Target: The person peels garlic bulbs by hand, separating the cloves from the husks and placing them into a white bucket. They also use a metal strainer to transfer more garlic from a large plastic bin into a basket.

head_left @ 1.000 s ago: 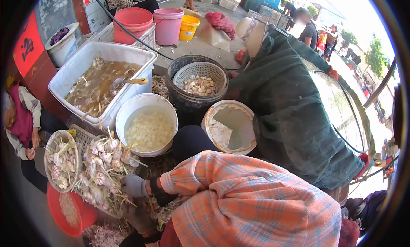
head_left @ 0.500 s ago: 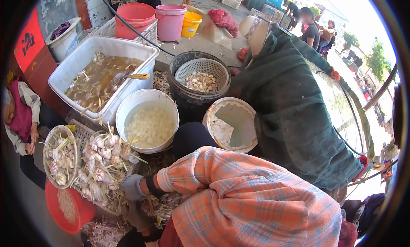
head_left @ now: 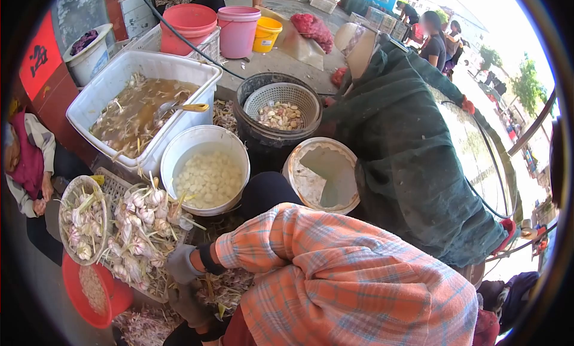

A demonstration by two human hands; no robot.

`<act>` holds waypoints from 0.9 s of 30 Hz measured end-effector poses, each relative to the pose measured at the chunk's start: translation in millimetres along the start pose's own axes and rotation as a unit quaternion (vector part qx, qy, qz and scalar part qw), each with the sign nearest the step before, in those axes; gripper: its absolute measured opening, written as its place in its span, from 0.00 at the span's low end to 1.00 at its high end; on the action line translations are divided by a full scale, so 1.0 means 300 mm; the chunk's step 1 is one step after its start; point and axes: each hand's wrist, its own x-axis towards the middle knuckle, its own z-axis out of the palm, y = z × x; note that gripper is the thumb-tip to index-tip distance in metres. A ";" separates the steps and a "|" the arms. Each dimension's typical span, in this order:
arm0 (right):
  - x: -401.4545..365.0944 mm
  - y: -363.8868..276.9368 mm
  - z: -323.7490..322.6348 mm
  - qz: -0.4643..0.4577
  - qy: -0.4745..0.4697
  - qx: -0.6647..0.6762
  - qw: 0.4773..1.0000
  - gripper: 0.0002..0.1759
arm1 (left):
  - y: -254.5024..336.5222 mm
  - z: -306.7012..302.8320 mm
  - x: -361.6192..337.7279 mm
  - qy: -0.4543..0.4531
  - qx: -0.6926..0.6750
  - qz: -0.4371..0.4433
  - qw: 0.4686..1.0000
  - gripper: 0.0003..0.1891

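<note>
My right hand (head_left: 183, 264), in a grey glove, is bent with its fingers curled downward at the right edge of a crate of garlic bulbs (head_left: 137, 226). Just below it is my left hand (head_left: 190, 305), also gloved and curled. Both seem closed, close together; what they hold is hidden. Loose garlic skins (head_left: 230, 286) lie beside and beneath them. A round basket of garlic (head_left: 84, 220) rests left of the crate, above a red basin (head_left: 95, 292) holding pale cloves. A white bucket (head_left: 205, 170) of peeled cloves in water stands beyond my hands.
A white tub (head_left: 143, 113) holds brown water, garlic and a ladle. Near it are a black bucket with a colander (head_left: 281, 107) and a bucket with a broken lid (head_left: 321, 175). Dark green netting (head_left: 412, 155) covers the right side. A co-worker (head_left: 30, 161) sits at far left.
My gloved hands have shifted very slightly left and stay close together. In the background at upper right, people have changed position.
</note>
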 end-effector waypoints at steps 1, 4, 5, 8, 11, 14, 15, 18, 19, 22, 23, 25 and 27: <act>0.001 -0.001 0.012 0.011 0.026 0.004 1.000 0.14 | 0.006 -0.003 0.000 0.006 0.049 0.019 0.999 0.09; -0.051 -0.042 -0.008 0.029 0.114 0.058 0.991 0.12 | -0.100 0.044 0.016 0.072 -0.096 -0.006 0.993 0.07; -0.083 -0.034 0.009 -0.098 0.253 -0.018 0.962 0.12 | -0.137 0.036 0.013 0.101 -0.044 0.059 0.992 0.08; -0.078 -0.056 0.027 -0.011 0.267 0.303 0.915 0.08 | -0.049 0.002 0.033 0.062 -0.485 -0.204 0.848 0.05; -0.120 -0.099 -0.040 0.089 0.127 0.731 0.665 0.10 | -0.116 -0.001 0.032 0.043 -0.610 -0.179 0.771 0.09; -0.147 -0.156 -0.093 0.219 0.123 0.704 0.664 0.13 | -0.088 -0.027 0.029 0.100 -0.622 -0.191 0.753 0.14; -0.155 -0.139 -0.089 0.249 0.118 0.674 0.686 0.15 | -0.075 -0.058 0.024 0.086 -0.652 -0.212 0.723 0.13; -0.170 -0.070 -0.039 0.293 0.079 0.640 0.706 0.12 | -0.101 -0.046 0.017 0.089 -0.650 -0.221 0.722 0.13; -0.175 -0.054 -0.033 0.278 0.087 0.627 0.722 0.11 | -0.114 -0.034 0.016 0.080 -0.652 -0.221 0.720 0.12; -0.175 0.018 -0.004 0.212 0.175 0.528 0.804 0.09 | -0.120 -0.050 0.029 0.027 -0.583 -0.242 0.775 0.14; -0.176 0.039 -0.001 0.187 0.185 0.494 0.829 0.10 | -0.119 -0.055 0.030 0.006 -0.544 -0.252 0.800 0.15; -0.178 0.019 -0.063 0.137 0.204 0.423 0.872 0.12 | -0.119 -0.027 0.026 0.012 -0.501 -0.212 0.839 0.18; -0.158 0.041 -0.042 0.075 0.181 0.374 0.907 0.12 | -0.119 -0.012 0.024 0.000 -0.454 -0.181 0.872 0.20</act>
